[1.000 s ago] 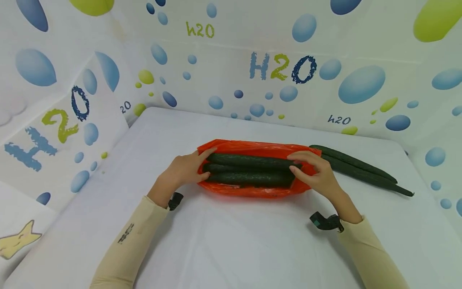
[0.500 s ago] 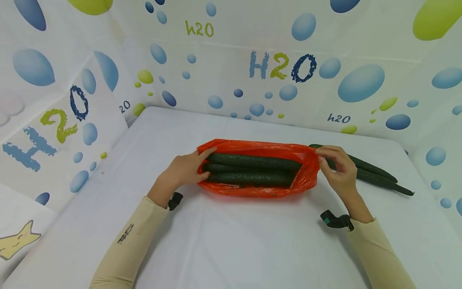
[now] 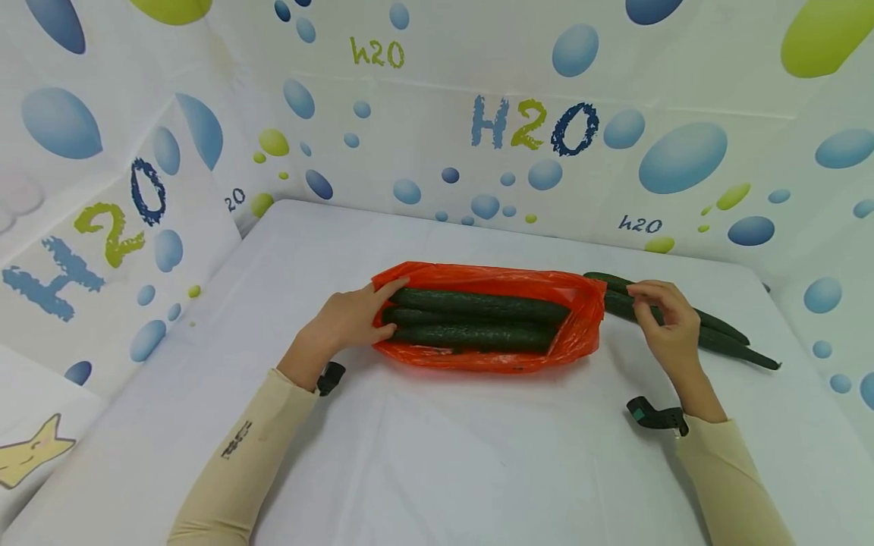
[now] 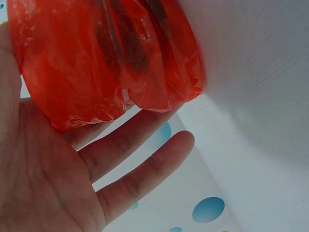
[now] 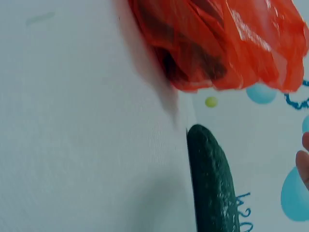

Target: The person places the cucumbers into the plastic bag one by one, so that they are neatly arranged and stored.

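Observation:
A red plastic bag (image 3: 584, 334) lies on its side at mid-table, its opening toward me. Three dark green cucumbers (image 3: 478, 336) lie lengthwise in it. My left hand (image 3: 348, 317) holds the bag's left end, thumb and forefinger over its rim. In the left wrist view, the other fingers of that hand (image 4: 53, 174) stretch out loosely under the bag's end (image 4: 96, 58). My right hand (image 3: 671, 326) hovers over two more cucumbers (image 3: 730, 346) right of the bag, fingers loosely bent around nothing. One of these cucumbers (image 5: 210, 179) also appears in the right wrist view, fingertips (image 5: 304, 164) at the edge.
A white cloth (image 3: 478, 455) covers the table. Behind it and on the left hang white sheets (image 3: 437, 91) printed with blue and green drops and lettering. A small black wrist camera (image 3: 331, 378) is strapped at the left cuff, another (image 3: 655, 414) at the right.
My right hand has left the bag's right end, passed its rim and moved right, over the two loose cucumbers. The left hand and the bag have stayed in place.

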`<state>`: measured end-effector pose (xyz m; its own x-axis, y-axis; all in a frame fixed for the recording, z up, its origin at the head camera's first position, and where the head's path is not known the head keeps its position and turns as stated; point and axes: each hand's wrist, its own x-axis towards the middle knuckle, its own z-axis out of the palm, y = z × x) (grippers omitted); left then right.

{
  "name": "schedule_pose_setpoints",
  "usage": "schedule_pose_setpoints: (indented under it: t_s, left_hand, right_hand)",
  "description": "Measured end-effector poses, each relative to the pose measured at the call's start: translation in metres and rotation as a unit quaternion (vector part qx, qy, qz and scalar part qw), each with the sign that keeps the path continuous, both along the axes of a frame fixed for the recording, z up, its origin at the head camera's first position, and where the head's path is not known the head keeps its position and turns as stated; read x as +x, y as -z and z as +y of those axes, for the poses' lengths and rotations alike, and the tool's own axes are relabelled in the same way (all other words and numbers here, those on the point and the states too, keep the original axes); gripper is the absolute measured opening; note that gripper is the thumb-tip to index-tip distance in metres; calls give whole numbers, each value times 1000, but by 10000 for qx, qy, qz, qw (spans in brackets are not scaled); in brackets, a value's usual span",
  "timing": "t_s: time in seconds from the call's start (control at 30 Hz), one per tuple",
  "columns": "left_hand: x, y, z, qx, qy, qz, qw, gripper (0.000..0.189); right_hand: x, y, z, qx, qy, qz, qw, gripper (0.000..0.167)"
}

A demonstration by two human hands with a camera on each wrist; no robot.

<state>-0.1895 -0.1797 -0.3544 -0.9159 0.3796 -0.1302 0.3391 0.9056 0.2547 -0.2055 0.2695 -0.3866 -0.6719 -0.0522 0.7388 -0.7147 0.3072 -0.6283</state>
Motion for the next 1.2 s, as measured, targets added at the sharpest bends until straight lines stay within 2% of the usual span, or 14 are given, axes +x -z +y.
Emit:
schedule_pose_setpoints:
  t_s: [0.13,0.23,0.33,0.5,0.6,0.7,0.9,1.2]
  left_hand:
    - [0,0,-1,10,16,6,10000,75]
    - [-1,0,-2,29,29,29,10000,75]
    - [0,0,-2,35,36,39,10000,75]
    - [1,0,-3,12,26,49,10000,75]
    - [3,2,-3,2,52,-17,10000,76]
    - [4,2,-2,3,83,-41,10000,76]
    - [1,0,-1,21,87,60,9999,75]
    - [0,0,0,2,29,-55,10000,75]
  right_hand:
    - [-9,12,14,325,428,-152,9984,21]
    - [-13,19,25,794,900,-450,9918,22]
    - [-13,24,34,1311,1296,-1041,9773,22]
    - [-8,25,45,1896,1720,-2002,9457,25]
    - [-4,25,51,2091,1738,-2387,9322,28]
    - [-2,25,56,2307,1655,-2574,9237,30]
    - [-3,22,61,2667,1622,-2599,9138,35]
    - [-9,21,65,2843,1361,-2943,9023,37]
